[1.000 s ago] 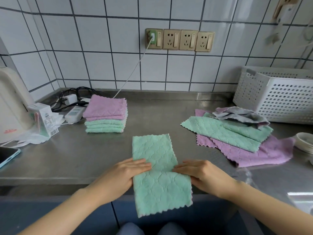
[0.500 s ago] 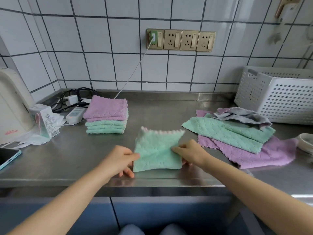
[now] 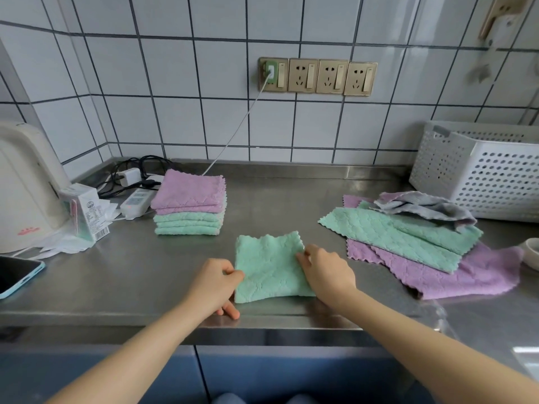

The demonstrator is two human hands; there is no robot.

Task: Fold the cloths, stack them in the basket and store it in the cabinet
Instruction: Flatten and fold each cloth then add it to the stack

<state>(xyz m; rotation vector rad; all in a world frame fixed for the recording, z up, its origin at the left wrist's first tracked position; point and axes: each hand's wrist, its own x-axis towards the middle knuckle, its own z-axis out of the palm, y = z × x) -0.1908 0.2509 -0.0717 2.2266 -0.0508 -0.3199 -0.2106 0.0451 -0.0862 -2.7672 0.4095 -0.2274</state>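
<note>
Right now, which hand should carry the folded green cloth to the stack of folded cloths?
Left, probably. The left hand pinches the folded green cloth on the side nearer the purple-and-green folded stack.

Mint-green quilted cloth [image 3: 269, 268] sits up front, its stitching running in a diamond pattern. Behind it, a folded stack [image 3: 189, 204]: lilac on top, mint below. Over on the right, the loose pile [image 3: 408, 240] shows mint over lilac, with a grey cloth [image 3: 423, 207] crumpled on top. White perforated plastic basket [image 3: 484, 173], dotted with round holes. White wall tiles [image 3: 175, 121] with dark grout, gold-toned sockets [image 3: 318, 76], brushed steel counter [image 3: 116, 275], and what looks like blue cabinet fronts [image 3: 262, 371] below.
</note>
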